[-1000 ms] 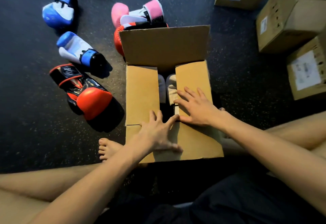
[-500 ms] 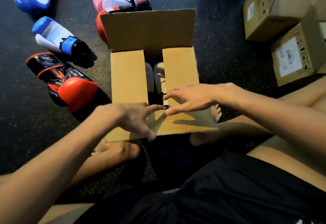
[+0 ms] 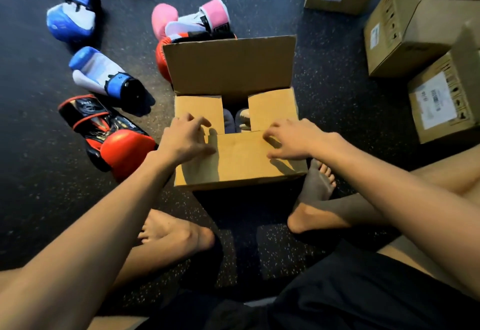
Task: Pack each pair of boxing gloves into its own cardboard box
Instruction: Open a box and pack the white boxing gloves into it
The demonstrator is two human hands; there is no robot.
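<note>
From my end, 1 pair is in. The pale gloves (image 3: 240,119) show through the gap between the 2 side flaps of the open cardboard box (image 3: 233,166), which sits on the floor (image 3: 39,179) between the person's bare feet. The near flap lies folded over those 2 flaps and the far flap (image 3: 228,65) stands upright, so this box is not yet closed.

The left grip (image 3: 185,139) is released, its bent fingers pressing the left side flap. The right grip (image 3: 292,138) is released too, fingertips on the near flap, grasping nothing.

I count 3 pairs still loose on the floor:
- The blue-and-white gloves (image 3: 104,75).
- A red-and-black glove (image 3: 111,140) just beside the box, with its mate (image 3: 162,59) peeking out behind the far flap.
- The pink gloves (image 3: 207,15).

3 more boxes (image 3: 405,33) stand at the right; I cannot tell whether they are packed.

1 s ago both grips lay flat and close together by the middle gap. Now they are spread to the box's 2 sides.
</note>
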